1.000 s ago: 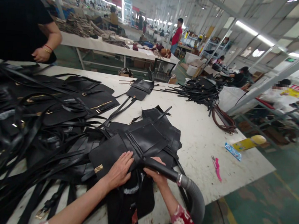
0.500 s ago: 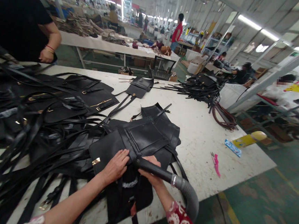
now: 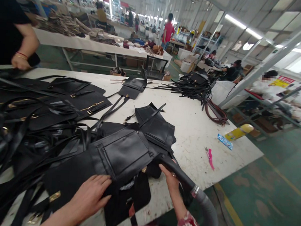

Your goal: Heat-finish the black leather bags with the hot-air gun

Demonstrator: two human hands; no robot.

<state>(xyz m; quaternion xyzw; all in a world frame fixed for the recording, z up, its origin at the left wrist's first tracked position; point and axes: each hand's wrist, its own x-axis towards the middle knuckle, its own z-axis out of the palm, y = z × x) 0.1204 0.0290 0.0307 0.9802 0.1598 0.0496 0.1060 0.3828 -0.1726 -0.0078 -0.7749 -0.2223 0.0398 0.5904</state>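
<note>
A black leather bag piece (image 3: 126, 153) with a gold clasp lies flat before me on the white table (image 3: 191, 130). My left hand (image 3: 92, 194) rests on its near edge, fingers spread. In my right hand (image 3: 171, 174) is a black nozzle (image 3: 178, 171), joined by a metal clamp to a grey ribbed hose (image 3: 208, 206); the nozzle's tip meets the right end of the piece. Another black piece (image 3: 157, 127) with a buckled strap lies just behind. Black bag pieces and tangled straps (image 3: 45, 135) cover the left side.
Pink snippers (image 3: 210, 158), a blue packet (image 3: 225, 141) and a yellow can (image 3: 239, 132) lie at the right. Brown straps (image 3: 216, 113) and a pile of black straps (image 3: 192, 85) are at the back. A person's hand (image 3: 22, 61) is at the far left.
The bag piece has turned and shifted left and nearer. My left hand has moved left and nearer with it, while the nozzle and my right hand have moved right. The whole view has shifted slightly.
</note>
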